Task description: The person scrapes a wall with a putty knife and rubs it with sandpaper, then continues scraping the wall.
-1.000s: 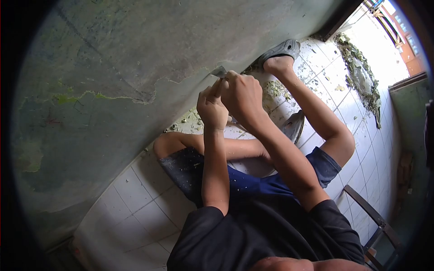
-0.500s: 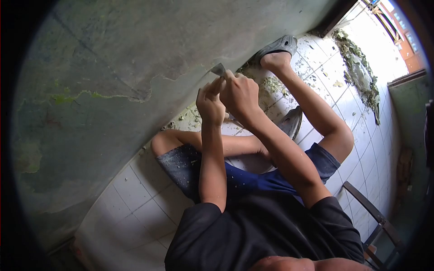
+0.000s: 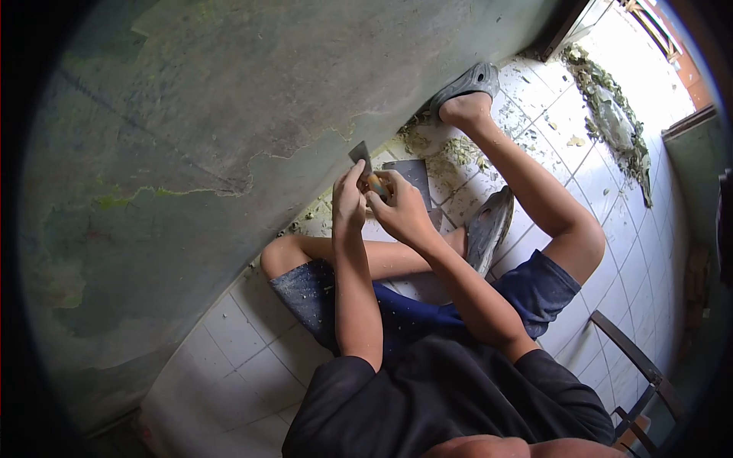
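A paint scraper [image 3: 360, 155] with a flat metal blade and an orange-brown handle is held between my two hands, blade pointing up toward the wall [image 3: 229, 99]. My right hand [image 3: 402, 208] is closed around the handle. Alongside the blade's base and handle, my left hand [image 3: 349, 202] grips with its fingers; part of that grip is hidden. The blade appears apart from the wall, where a ragged edge of peeled paint [image 3: 286, 155] runs across the grey-green surface. On the floor just behind my right hand lies a dark flat sheet [image 3: 416, 175].
Paint flakes [image 3: 458, 156] litter the white tiled floor [image 3: 244, 336] along the wall. A heap of debris with clear plastic [image 3: 611, 114] lies near the bright doorway. My legs, in grey clogs [image 3: 489, 229], frame the work area. A dark chair frame [image 3: 626, 347] stands at lower right.
Both hands have drawn back from the wall and lower, bringing the scraper along. My right hand has shifted down the tool, so the handle shows. The dark sheet has come into view.
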{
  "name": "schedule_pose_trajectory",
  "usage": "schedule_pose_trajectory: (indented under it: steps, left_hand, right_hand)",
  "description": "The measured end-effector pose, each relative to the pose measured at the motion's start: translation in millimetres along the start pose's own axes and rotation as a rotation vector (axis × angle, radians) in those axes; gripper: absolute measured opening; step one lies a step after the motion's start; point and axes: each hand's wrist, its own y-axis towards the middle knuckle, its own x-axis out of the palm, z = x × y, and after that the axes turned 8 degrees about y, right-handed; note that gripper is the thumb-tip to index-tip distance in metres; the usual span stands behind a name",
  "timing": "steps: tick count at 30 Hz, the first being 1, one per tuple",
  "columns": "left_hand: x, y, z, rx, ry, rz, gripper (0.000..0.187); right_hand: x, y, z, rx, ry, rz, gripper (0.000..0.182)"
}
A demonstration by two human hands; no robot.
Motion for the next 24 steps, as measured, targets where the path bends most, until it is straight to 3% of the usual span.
schedule_pose_trajectory:
  steps: [1,4,6,8,10,13,17,22,24]
  left_hand:
    - [-0.5,-0.8,0.4,-0.022,-0.013,0.047,0.026]
    - [-3.6,-0.8,6.9,-0.14,-0.097,0.144,0.03]
    - [-7.9,-0.7,9.4,-0.153,-0.071,0.122,0.032]
    - [-10.4,2.4,7.1,-0.121,-0.143,0.043,0.029]
    - [-8.1,3.2,10.4,-0.179,-0.191,0.077,0.028]
    - [-14.0,7.9,10.6,-0.21,-0.249,-0.064,0.026]
    - [-9.6,7.9,22.9,-0.254,-0.283,-0.122,0.023]
    - [3.9,4.6,31.4,-0.207,-0.31,0.053,0.023]
    - [4.4,-0.4,33.8,-0.158,-0.133,0.07,0.021]
  right_hand:
    - [1.5,0.3,1.2,0.008,0.012,0.005,0.043]
    - [5.3,1.4,-0.4,0.305,0.344,-0.151,0.045]
    - [8.7,1.9,-0.7,0.311,0.364,-0.168,0.041]
    - [9.0,4.0,-3.6,0.462,0.408,-0.195,0.039]
    - [18.2,5.8,2.3,0.411,0.328,-0.126,0.038]
    - [32.8,6.5,11.0,0.387,0.525,-0.044,0.031]
    - [48.4,9.6,6.7,0.373,0.514,0.047,0.037]
    - [61.7,19.1,-3.0,0.412,0.478,0.066,0.039]
    - [68.9,17.9,-1.4,0.393,0.467,0.122,0.043]
